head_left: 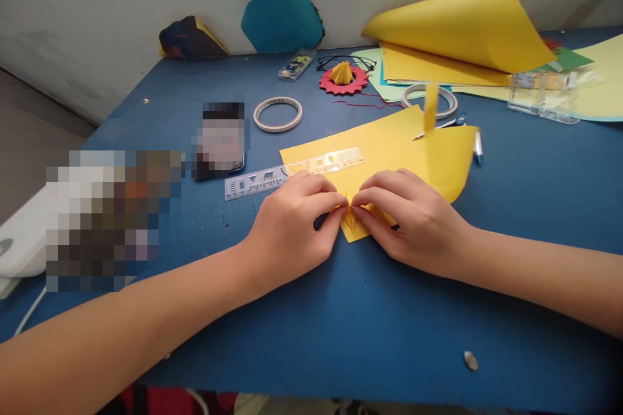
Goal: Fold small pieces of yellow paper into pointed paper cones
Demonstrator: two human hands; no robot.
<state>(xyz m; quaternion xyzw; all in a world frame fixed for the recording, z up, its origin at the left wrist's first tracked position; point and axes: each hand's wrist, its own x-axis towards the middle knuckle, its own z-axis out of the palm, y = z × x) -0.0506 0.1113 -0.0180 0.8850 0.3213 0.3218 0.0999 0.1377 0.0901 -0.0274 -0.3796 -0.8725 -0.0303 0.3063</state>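
Both hands pinching a small folded yellow paper piece (pixel 351 224) on the blue table (pixel 341 324).

I am watching the left hand (pixel 292 224) and right hand (pixel 409 217) closing fingertips tight on the piece, near a larger yellow sheet (pixel 389 142) lying partly under a clear ruler (pixel 292 172), tape roll (pixel 277 113) sitting behind.

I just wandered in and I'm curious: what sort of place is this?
Probably a home craft corner. On a blue table against a plain wall, both hands pinch a small folded yellow paper, with a tape roll, a stencil ruler and stacked coloured sheets around.
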